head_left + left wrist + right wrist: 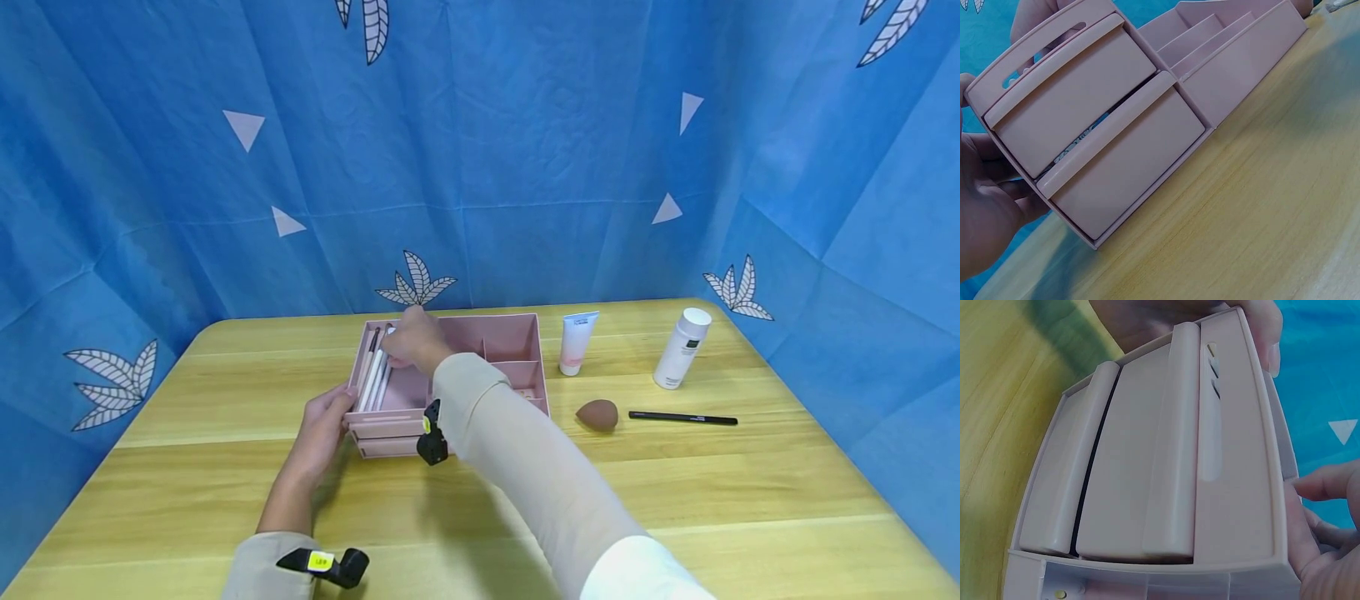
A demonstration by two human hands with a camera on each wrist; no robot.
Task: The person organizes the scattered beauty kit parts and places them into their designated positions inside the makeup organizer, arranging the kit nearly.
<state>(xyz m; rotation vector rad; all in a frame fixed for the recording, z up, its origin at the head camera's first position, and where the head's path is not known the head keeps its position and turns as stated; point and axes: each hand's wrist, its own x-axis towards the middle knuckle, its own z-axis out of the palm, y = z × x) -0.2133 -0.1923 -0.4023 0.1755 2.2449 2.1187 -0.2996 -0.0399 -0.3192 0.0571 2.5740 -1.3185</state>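
A pink desk organizer (405, 422) with open compartments on top and two drawers (1124, 159) in its front end stands on the wooden table. My left hand (325, 425) grips its left wall near the front corner, the thumb (1267, 344) over the rim. Several slim white-handled makeup brushes (373, 382) lean side by side in the left compartment. Over that compartment, my right hand (417, 340) has its fingertips down at the brushes' upper ends. Its bent fingers (1329, 481) show beyond the rim in the right wrist view; I cannot tell if they pinch a brush.
Right of the organizer stand a small white-and-pink tube (576, 343) and a white bottle (682, 348). In front of them lie a brown makeup sponge (598, 415) and a black pen-like stick (682, 417). A blue patterned cloth (465, 167) hangs behind the table (225, 400).
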